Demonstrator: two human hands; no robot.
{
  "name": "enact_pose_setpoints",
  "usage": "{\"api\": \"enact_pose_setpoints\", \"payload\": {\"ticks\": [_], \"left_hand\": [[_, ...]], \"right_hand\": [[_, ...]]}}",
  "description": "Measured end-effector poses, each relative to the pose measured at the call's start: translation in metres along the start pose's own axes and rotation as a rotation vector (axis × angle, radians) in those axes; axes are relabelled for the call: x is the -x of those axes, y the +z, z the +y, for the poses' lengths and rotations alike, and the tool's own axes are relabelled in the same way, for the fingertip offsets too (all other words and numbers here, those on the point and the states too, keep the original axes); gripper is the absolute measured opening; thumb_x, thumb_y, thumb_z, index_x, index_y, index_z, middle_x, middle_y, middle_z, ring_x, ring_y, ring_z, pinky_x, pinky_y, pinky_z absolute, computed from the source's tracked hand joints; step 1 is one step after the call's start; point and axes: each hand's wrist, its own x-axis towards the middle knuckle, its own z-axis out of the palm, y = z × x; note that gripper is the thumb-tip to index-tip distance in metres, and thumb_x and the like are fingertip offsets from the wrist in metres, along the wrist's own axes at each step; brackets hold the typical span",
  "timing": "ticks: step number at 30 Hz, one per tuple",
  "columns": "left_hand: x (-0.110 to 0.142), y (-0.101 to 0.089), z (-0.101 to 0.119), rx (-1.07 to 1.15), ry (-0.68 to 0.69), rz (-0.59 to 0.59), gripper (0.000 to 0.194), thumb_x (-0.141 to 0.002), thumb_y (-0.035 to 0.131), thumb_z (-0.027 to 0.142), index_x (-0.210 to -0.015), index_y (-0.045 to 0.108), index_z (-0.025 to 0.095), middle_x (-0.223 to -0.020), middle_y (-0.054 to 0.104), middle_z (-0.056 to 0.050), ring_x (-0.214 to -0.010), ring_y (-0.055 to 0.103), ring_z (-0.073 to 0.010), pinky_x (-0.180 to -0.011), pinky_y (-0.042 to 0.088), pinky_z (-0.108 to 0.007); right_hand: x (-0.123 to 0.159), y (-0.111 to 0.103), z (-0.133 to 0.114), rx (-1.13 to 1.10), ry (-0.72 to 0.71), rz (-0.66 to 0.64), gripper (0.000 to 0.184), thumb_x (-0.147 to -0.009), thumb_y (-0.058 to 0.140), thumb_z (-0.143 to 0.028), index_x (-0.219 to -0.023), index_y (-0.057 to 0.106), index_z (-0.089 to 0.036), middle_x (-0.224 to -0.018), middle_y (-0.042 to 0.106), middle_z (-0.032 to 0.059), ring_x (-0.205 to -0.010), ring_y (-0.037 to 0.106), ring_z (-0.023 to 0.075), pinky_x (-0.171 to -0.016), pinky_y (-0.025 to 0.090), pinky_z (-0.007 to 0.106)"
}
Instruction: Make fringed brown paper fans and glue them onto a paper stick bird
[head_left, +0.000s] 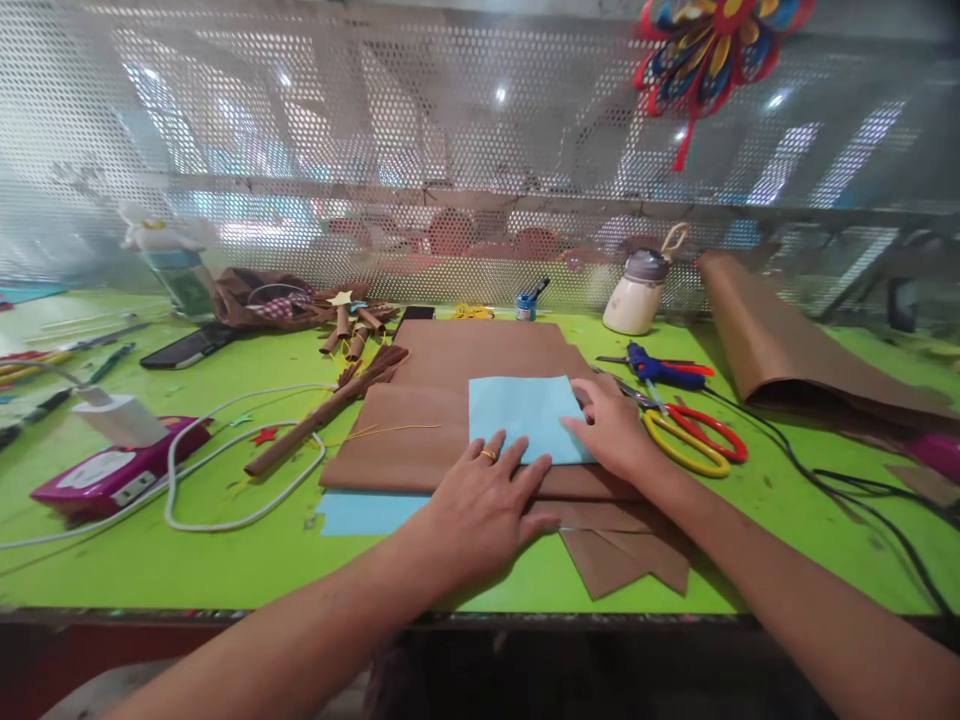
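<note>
A light blue paper sheet (517, 415) lies on top of a stack of brown kraft paper (420, 440). My left hand (487, 500) rests flat with fingers spread, its fingertips on the sheet's lower edge and a ring on one finger. At the sheet's right edge, my right hand (611, 420) has curled fingers and thumb closed on the paper. Another light blue strip (367, 514) sticks out below the brown stack on the left. Cut brown pieces (622, 560) show under my right forearm.
Red-and-yellow scissors (694, 440) and a blue glue gun (664, 368) with a black cord lie right. Leftward are a rolled brown paper stick (322, 415), white cable (176, 490) and purple power strip (120, 465). A bottle (636, 292) and brown roll (780, 340) stand behind.
</note>
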Motion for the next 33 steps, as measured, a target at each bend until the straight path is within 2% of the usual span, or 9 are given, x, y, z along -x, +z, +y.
{"api": "enact_pose_setpoints", "payload": {"ticks": [4,10,18,20,23,25,26,28,33], "left_hand": [[0.001,0.003,0.001,-0.036,-0.027,-0.020,0.059,-0.085,0.031,0.056,-0.133,0.038,0.021,-0.135,0.041,-0.015,-0.125,0.034,-0.0350,-0.098,0.029,-0.053],[0.003,0.003,0.003,-0.080,-0.059,-0.049,0.059,-0.086,0.027,0.056,-0.134,0.035,0.021,-0.138,0.038,-0.014,-0.128,0.031,-0.0345,-0.100,0.027,-0.054],[0.002,0.006,0.002,-0.092,-0.076,-0.052,0.061,-0.087,0.025,0.057,-0.136,0.033,0.022,-0.140,0.036,-0.014,-0.129,0.029,-0.0364,-0.099,0.026,-0.057],[0.002,0.006,0.002,-0.089,-0.076,-0.057,0.061,-0.087,0.024,0.057,-0.136,0.033,0.022,-0.140,0.035,-0.014,-0.129,0.029,-0.0368,-0.099,0.026,-0.057],[0.002,0.007,0.001,-0.088,-0.083,-0.064,0.061,-0.087,0.023,0.057,-0.136,0.033,0.023,-0.141,0.035,-0.014,-0.129,0.029,-0.0370,-0.099,0.026,-0.058],[0.003,0.007,0.001,-0.086,-0.088,-0.067,0.061,-0.087,0.023,0.057,-0.136,0.033,0.023,-0.141,0.034,-0.014,-0.130,0.028,-0.0369,-0.099,0.025,-0.058],[0.003,0.007,0.002,-0.085,-0.090,-0.068,0.061,-0.087,0.023,0.057,-0.136,0.033,0.022,-0.141,0.034,-0.014,-0.130,0.028,-0.0369,-0.099,0.025,-0.058],[0.002,0.008,0.002,-0.080,-0.093,-0.068,0.062,-0.087,0.022,0.057,-0.136,0.034,0.021,-0.141,0.035,-0.014,-0.130,0.028,-0.0372,-0.099,0.026,-0.058],[0.002,0.009,0.003,-0.066,-0.102,-0.054,0.064,-0.087,0.020,0.058,-0.134,0.037,0.018,-0.141,0.035,-0.015,-0.130,0.027,-0.0371,-0.100,0.024,-0.059]], "right_hand": [[0.000,-0.001,0.005,-0.014,-0.024,-0.028,0.043,-0.072,0.059,-0.032,-0.113,0.055,-0.021,-0.058,0.056,-0.0031,-0.053,0.048,0.0138,-0.057,0.035,0.026],[0.000,-0.004,0.005,-0.031,0.036,-0.084,0.038,-0.074,0.056,-0.037,-0.109,0.058,-0.022,-0.059,0.058,-0.0027,-0.054,0.049,0.0135,-0.054,0.034,0.025],[-0.002,-0.009,0.006,-0.032,0.035,-0.112,0.028,-0.078,0.052,-0.040,-0.089,0.066,-0.018,-0.063,0.062,0.0025,-0.061,0.056,0.0168,-0.059,0.041,0.028],[0.004,-0.015,0.000,-0.011,-0.043,-0.072,0.027,-0.081,0.051,-0.038,-0.086,0.067,-0.016,-0.069,0.063,0.0050,-0.065,0.057,0.0180,-0.064,0.044,0.031],[0.020,-0.027,-0.014,0.043,-0.333,-0.037,0.023,-0.083,0.050,-0.029,-0.094,0.066,-0.016,-0.094,0.064,0.0092,-0.090,0.056,0.0214,-0.084,0.043,0.037],[0.034,-0.033,-0.024,0.072,-0.511,-0.170,0.025,-0.086,0.046,-0.023,-0.102,0.064,-0.018,-0.107,0.062,0.0082,-0.102,0.053,0.0210,-0.091,0.041,0.038],[0.041,-0.035,-0.027,0.086,-0.556,-0.239,0.027,-0.087,0.043,-0.021,-0.106,0.062,-0.018,-0.110,0.061,0.0078,-0.104,0.052,0.0202,-0.092,0.042,0.037],[0.053,-0.037,-0.029,0.132,-0.591,-0.304,0.030,-0.089,0.041,-0.021,-0.114,0.057,-0.017,-0.115,0.060,0.0080,-0.109,0.050,0.0203,-0.094,0.042,0.038],[0.066,-0.036,-0.021,0.262,-0.638,-0.297,0.044,-0.088,0.043,-0.038,-0.126,0.047,-0.015,-0.130,0.050,0.0091,-0.119,0.043,0.0242,-0.098,0.038,0.043]]}}
